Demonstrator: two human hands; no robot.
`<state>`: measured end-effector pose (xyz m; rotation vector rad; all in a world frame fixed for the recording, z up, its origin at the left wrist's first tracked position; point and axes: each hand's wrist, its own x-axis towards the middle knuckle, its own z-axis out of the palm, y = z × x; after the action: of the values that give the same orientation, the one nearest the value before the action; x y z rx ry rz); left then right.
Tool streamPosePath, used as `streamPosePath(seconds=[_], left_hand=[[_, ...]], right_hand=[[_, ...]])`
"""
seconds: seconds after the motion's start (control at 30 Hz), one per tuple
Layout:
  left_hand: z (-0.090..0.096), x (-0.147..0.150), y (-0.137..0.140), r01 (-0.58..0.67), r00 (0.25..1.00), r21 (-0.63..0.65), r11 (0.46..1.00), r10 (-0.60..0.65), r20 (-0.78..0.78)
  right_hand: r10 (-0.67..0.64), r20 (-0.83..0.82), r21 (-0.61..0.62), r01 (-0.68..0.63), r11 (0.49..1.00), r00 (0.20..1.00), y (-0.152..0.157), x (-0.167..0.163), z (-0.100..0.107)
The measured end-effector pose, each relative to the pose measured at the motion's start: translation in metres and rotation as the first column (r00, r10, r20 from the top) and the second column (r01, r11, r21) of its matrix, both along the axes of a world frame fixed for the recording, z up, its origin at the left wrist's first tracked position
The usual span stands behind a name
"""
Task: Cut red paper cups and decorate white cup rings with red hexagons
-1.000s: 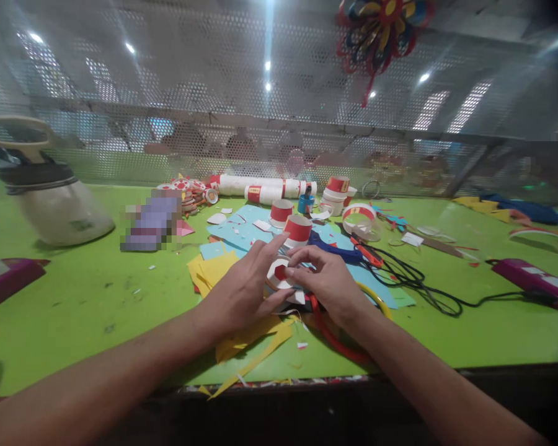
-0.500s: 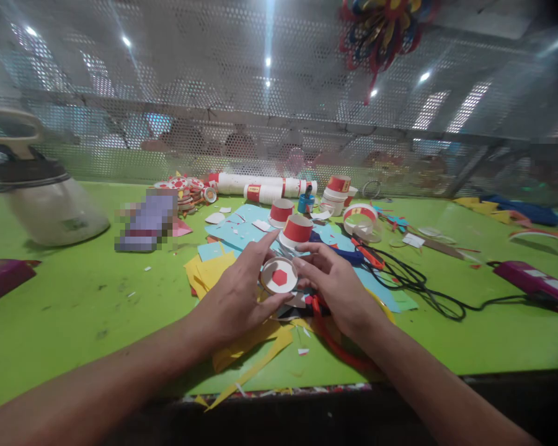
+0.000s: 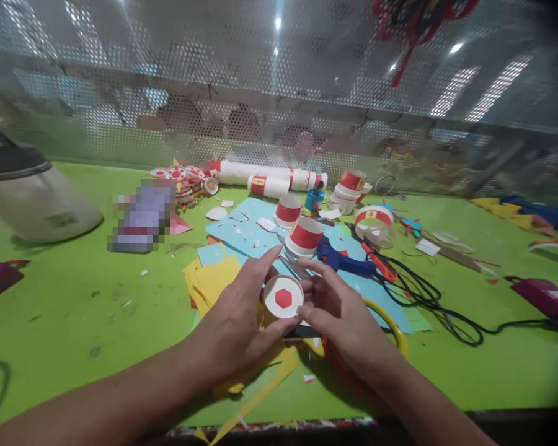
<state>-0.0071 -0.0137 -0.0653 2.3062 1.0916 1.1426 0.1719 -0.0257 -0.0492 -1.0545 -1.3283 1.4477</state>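
Note:
A small white paper cup piece (image 3: 273, 305) faces up between my hands, its round rim around a flat base with a red paper hexagon (image 3: 283, 298) in the middle. My left hand (image 3: 230, 316) grips its left side, thumb below and fingers behind. From the right, my right hand (image 3: 344, 316) holds the rim with curled fingers; the fingertips behind the cup piece are partly hidden. Just beyond stand two cut paper cups with red bands, a nearer one (image 3: 305, 235) and a farther one (image 3: 288, 210). The blades of metal scissors (image 3: 294, 265) show behind my fingers.
Light blue paper (image 3: 232, 226) and yellow paper scraps (image 3: 214, 275) lie under and around my hands. A blue glue gun (image 3: 346, 259) and black cable (image 3: 446, 316) lie to the right. A phone (image 3: 144, 217) and spray bottle (image 3: 51, 201) stand left; white cup stacks (image 3: 255, 173) lie behind.
The camera view has shifted, so the table things sit a little differently. Both hands and the cup piece appear slightly lower, and the red hexagon faces me more fully. The hold stays the same.

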Motion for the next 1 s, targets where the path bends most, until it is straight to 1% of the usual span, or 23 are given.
streamPosePath(seconds=[0.07, 0.13, 0.27, 0.47, 0.63, 0.9, 1.0], left_hand=[[0.0006, -0.0011, -0.0001, -0.010, 1.000, -0.013, 1.000, 0.010, 0.003], [0.0016, -0.0021, -0.0003, -0.011, 1.000, -0.023, 1.000, 0.011, 0.008], [0.0034, -0.0029, -0.0015, -0.005, 1.000, -0.035, 0.999, 0.005, 0.015], [0.0034, -0.0029, -0.0030, 0.010, 1.000, -0.018, 1.000, -0.010, 0.004], [0.0026, -0.0027, -0.0017, 0.016, 1.000, -0.016, 1.000, -0.016, 0.001], [0.0028, -0.0009, -0.0018, 0.033, 0.999, -0.033, 0.999, -0.032, 0.016], [0.0021, -0.0003, -0.0023, 0.039, 0.999, -0.035, 0.999, -0.039, 0.020]], right_hand=[[-0.021, 0.047, 0.011, 0.020, 1.000, 0.999, -0.0013, -0.0008, 0.0005], [-0.025, 0.074, -0.007, 0.025, 1.000, 0.997, -0.0028, -0.0019, 0.0015], [-0.004, 0.089, -0.069, 0.010, 0.998, 0.996, -0.0055, -0.0029, 0.0017], [0.017, 0.118, -0.079, -0.008, 0.997, 0.993, -0.0089, -0.0021, 0.0029], [0.023, 0.093, -0.101, -0.013, 0.995, 0.995, -0.0095, -0.0033, 0.0050], [0.038, 0.032, -0.079, -0.035, 0.996, 0.999, -0.0086, -0.0056, 0.0007], [0.031, 0.031, -0.101, -0.027, 0.994, 0.999, -0.0080, -0.0071, 0.0026]])
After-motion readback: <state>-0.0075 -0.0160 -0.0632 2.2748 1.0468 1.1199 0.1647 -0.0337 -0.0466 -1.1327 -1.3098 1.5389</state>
